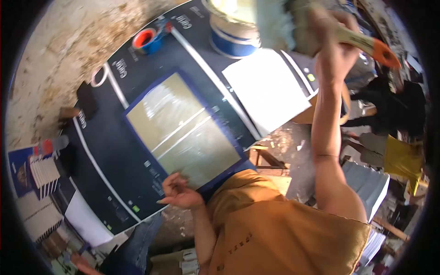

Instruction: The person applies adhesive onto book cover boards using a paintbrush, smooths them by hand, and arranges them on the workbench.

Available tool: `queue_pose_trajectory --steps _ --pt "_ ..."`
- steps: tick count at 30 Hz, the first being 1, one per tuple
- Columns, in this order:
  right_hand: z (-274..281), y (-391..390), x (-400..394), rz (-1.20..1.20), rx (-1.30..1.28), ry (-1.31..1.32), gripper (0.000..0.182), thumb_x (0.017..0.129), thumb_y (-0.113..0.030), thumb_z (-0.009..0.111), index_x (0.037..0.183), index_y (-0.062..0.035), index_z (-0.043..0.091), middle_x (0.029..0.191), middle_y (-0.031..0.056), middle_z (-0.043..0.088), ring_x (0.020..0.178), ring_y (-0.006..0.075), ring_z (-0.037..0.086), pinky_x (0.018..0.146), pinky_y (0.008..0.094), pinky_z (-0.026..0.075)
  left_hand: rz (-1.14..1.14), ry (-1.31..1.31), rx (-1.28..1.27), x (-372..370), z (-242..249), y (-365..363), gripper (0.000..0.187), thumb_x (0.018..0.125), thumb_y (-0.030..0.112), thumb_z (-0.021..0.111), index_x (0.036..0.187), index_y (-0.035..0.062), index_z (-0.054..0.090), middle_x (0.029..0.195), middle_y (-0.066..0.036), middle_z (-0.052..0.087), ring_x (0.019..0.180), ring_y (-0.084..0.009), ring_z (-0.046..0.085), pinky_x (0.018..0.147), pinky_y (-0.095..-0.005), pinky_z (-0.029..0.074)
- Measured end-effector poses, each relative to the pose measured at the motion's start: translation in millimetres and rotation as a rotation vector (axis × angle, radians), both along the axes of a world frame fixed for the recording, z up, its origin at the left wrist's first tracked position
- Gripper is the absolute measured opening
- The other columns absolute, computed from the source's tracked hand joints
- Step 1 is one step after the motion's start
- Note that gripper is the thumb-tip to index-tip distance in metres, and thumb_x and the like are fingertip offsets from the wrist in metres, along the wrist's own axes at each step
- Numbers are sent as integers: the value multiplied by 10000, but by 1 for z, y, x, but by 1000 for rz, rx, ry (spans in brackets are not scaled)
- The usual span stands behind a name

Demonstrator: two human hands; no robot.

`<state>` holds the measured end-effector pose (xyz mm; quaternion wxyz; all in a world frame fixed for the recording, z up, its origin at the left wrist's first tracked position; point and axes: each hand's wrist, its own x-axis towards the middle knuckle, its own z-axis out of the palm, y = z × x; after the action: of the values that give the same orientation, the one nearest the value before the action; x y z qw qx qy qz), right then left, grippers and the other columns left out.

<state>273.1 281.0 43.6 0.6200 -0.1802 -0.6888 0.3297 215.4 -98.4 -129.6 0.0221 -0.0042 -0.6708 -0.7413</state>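
Observation:
My right hand (pixel 337 50) is raised at the upper right, closed around a wide paintbrush (pixel 362 41) with a wooden handle and an orange end. Its bristles, close to the camera and blurred, look coated in something pale. Below, my left hand (pixel 183 192) hovers by the table's near edge, fingers loosely curled and apart, with nothing visible in it. Beside it lies a dark blue sheet (pixel 130 120) bearing tan boards (pixel 169 107) split by two pale lines; their surface shines as if wet. A bucket (pixel 236 43) of pale paste stands behind, partly covered by the brush.
White paper (pixel 268 91) lies right of the boards on the dark printed tabletop (pixel 103 151). A blue tape roll with red inside (pixel 144 40) and a white ring (pixel 98 76) sit farther back. Stacked books (pixel 44 172) are at left. People (pixel 398 153) are at right.

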Motion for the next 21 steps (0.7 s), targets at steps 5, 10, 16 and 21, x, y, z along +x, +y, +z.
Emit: queue_pose_trajectory --steps 5,10,16,21 --pt "11 75 28 -38 -184 699 132 888 -53 646 862 -43 516 896 112 639 841 164 672 742 298 583 12 -2 -3 -2 6 -1 802 1011 642 136 900 16 625 668 -13 485 626 -102 440 604 -219 365" --pt "-55 85 -5 -71 -209 468 213 851 -85 701 842 -40 494 825 68 591 764 126 610 663 234 532 21 -3 -24 -1 5 -1 780 1021 619 134 891 25 622 667 -9 481 618 -105 435 586 -222 339" --pt "-86 62 39 -317 -132 77 266 833 -181 783 813 -23 571 781 14 573 704 86 508 670 243 442 2 8 -77 0 8 0 809 1013 629 112 890 18 628 672 -15 483 643 -119 446 626 -231 363" --pt "-34 -12 39 -218 -166 285 230 855 -135 736 844 -8 544 805 86 608 711 131 612 667 291 542 -36 15 -48 -2 9 1 860 993 665 89 896 11 639 665 -12 476 629 -121 440 615 -238 369"
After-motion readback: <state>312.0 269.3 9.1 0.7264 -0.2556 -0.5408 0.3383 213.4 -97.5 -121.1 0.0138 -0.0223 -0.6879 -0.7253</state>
